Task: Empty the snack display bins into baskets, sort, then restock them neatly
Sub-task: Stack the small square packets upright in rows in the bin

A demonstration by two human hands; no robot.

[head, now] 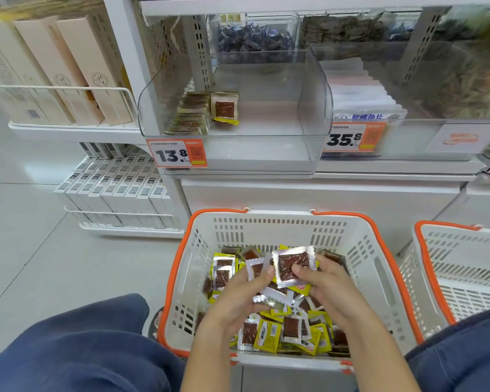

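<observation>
Fingers (269, 274) of both hands pinch snack packets (293, 265) over the basket (379, 267).

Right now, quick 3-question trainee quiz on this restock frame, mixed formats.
1. True or false: the clear plastic display bin above the 13.8 price tag is full.
2. The white basket with orange rim holds: A) boxes B) small snack packets C) nothing.
3. What do the left hand and right hand hold together?

Key: 1 false, only one short row at its left. 2 B. 3 A stack of silver-edged snack packets.
</observation>
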